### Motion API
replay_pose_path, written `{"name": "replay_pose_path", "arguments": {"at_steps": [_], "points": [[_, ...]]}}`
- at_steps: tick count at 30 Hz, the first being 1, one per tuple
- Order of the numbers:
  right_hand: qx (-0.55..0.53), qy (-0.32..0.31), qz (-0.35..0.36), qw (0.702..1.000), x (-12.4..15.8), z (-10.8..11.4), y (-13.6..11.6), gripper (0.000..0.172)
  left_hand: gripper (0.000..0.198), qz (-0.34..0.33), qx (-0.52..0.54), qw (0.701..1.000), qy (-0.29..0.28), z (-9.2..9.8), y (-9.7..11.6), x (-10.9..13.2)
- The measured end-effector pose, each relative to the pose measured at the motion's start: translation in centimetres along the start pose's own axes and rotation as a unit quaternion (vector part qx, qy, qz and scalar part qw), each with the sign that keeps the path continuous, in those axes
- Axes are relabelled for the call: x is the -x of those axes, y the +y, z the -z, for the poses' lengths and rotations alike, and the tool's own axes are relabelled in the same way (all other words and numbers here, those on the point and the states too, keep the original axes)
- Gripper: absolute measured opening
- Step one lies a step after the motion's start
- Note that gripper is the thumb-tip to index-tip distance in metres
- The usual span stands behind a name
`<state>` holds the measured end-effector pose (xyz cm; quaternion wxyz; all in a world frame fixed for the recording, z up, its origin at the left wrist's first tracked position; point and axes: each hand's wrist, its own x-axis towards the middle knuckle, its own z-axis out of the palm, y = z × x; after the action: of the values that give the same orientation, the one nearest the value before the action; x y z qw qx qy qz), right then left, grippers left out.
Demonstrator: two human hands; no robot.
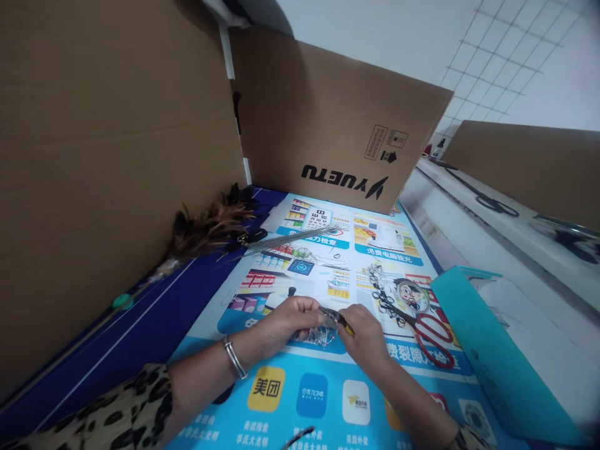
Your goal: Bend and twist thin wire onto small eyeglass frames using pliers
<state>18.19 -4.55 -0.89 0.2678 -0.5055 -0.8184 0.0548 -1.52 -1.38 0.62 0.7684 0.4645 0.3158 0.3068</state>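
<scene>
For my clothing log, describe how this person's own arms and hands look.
The left hand and right hand are ungloved. A silver-coloured bangle circles the left wrist. The left sleeve is pale tan with dark leopard-like spots, ending on the forearm; only an edge of the right sleeve shows.

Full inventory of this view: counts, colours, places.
cardboard panels: 3, brown, left, back, far right
printed sheet: 1, blue-white, under hands
dark cover: 1, blue, left
feather duster: 1, brown-black, left
rod bundle: 1, silvery, mid-sheet
loose wires: uncountable, silvery and dark, mid-right
red-handled scissors: 1, right
teal box: 1, right
wall grid: 1, grey, upper right
wire piece: 1, silvery, left hand
pliers: 1, black-yellow, right hand
bracelet: 1, silver, left wrist
left hand, right hand: centre
Blurred small items omitted.
</scene>
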Motion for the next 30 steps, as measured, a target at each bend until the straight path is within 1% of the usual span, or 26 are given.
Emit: {"name": "replay_pose_path", "arguments": {"at_steps": [3, 7, 11, 14, 18, 24, 30], "points": [[-0.005, 0.007, -0.004, 1.000, 0.0, 0.2, 0.2, 0.011, 0.020, -0.003, -0.014, 1.000, -0.004, -0.1, -0.1, 0.0], [-0.025, 0.022, -0.020, 0.999, 0.0, 0.1, 0.8, 0.011, 0.021, 0.003, -0.063, 0.998, -0.004, 0.0, -0.3, -0.1], [-0.024, 0.019, -0.026, 0.999, 0.0, 0.3, 1.1, 0.011, 0.021, -0.017, -0.074, 0.997, 0.022, 0.0, -0.4, 0.0], [-0.005, 0.026, -0.021, 0.999, 0.0, 0.8, 1.1, 0.012, 0.018, -0.050, -0.069, 0.995, 0.056, -0.1, -0.4, 0.0], [0.025, 0.031, -0.015, 0.999, 0.0, 1.4, 1.1, 0.012, 0.016, -0.079, -0.087, 0.990, 0.083, -0.2, -0.4, 0.0], [0.043, 0.028, -0.005, 0.999, 0.0, 1.7, 0.8, 0.012, 0.017, -0.083, -0.110, 0.987, 0.085, -0.1, -1.0, -0.2], [0.085, 0.024, 0.001, 0.996, 0.0, 2.2, 0.5, 0.011, 0.016, -0.092, -0.116, 0.984, 0.096, -0.2, -1.1, -0.2]]}}
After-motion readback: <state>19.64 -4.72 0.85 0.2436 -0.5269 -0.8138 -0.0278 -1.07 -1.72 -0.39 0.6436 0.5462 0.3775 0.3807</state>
